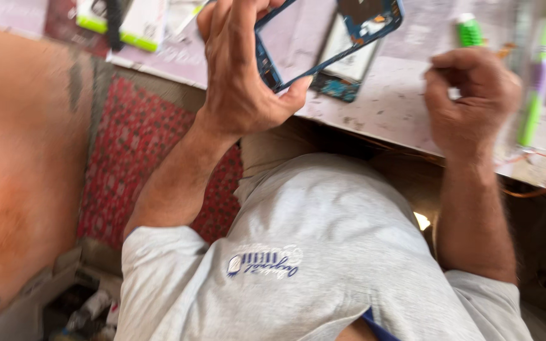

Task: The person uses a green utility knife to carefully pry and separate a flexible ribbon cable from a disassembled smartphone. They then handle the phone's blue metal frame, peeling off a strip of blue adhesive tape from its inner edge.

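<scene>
— Two hands over the bench edge. What's in the left one?

— The left hand (238,76) grips a blue phone frame (323,44), thumb under its lower edge, fingers curled round the near side. The frame is tilted, held up above the worktop (393,104).

— And under it?

— A phone part with a pale battery (349,60) lies on the worktop, just behind the frame, partly hidden by it.

— The right hand?

— The right hand (472,95) is curled into a loose fist, fingertips pinched toward the thumb. Whether it holds something small I cannot tell; the picture is blurred.

— Anything near it?

— A green tool (538,82) stands just beside it, a small green cap (469,30) farther back. A red patterned mat (146,158) lies below the bench on the left, and the grey shirt (323,252) fills the foreground.
</scene>
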